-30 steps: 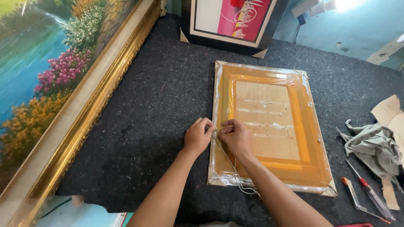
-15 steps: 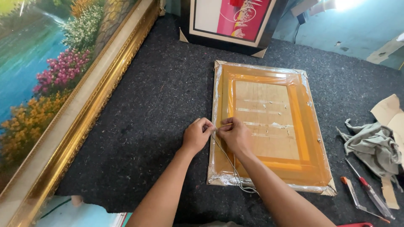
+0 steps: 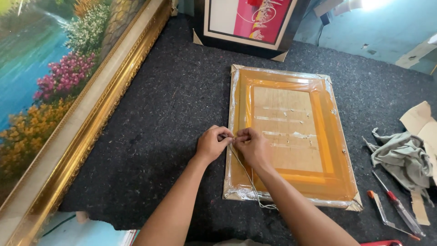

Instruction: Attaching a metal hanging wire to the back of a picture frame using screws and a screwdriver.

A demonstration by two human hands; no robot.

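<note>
1. Your frame [image 3: 291, 136] is orange-amber with a paler tan centre panel, under clear glossy wrap.
2. The wire [image 3: 248, 175] at your fingers is pale grey.
3. The mat [image 3: 173, 105] is dark charcoal, speckled.
4. At 9 o'clock, the painting [image 3: 41, 82] shows blue water, pink and yellow flowers, in a gold border.
5. At 12 o'clock, the picture [image 3: 250, 20] is magenta on cream, edged black.
6. At 3 o'clock, the rag [image 3: 403, 157] is grey-green.
7. At 4 o'clock, the screwdrivers [image 3: 391, 209] have red and orange handles.

A picture-framing workshop: a gilt-framed landscape painting [image 3: 59, 105] at nine o'clock, a wrapped frame [image 3: 291, 136] on grey felt [image 3: 159, 136], screwdrivers [image 3: 396, 209] at four o'clock.
</note>
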